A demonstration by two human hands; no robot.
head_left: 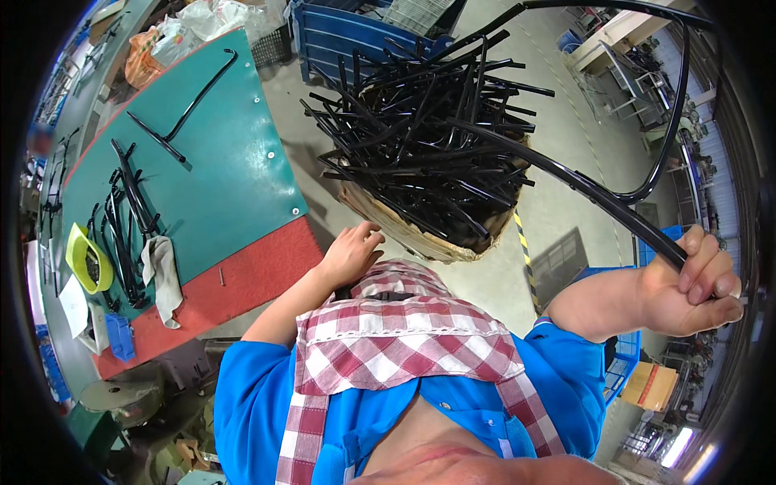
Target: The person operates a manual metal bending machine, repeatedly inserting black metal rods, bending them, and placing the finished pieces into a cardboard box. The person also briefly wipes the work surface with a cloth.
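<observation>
While in right grip, black tube diagonal, forward-left.

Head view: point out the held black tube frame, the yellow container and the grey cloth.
Black tube frame [596, 194]: head view, on its straight tube.
Yellow container [77, 248]: head view, on its wall.
Grey cloth [165, 276]: head view, on its middle.

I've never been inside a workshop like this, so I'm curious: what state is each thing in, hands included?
Right hand, closed around a tube
Held black tube, bent, raised at a slant
Left hand, empty, fingers loosely curled
Black tubes, heaped loosely
Box, open-topped, overfilled with tubes
Green tabletop, partly covered
Grey cloth, lying limp
Yellow container, open, something dark inside
</observation>
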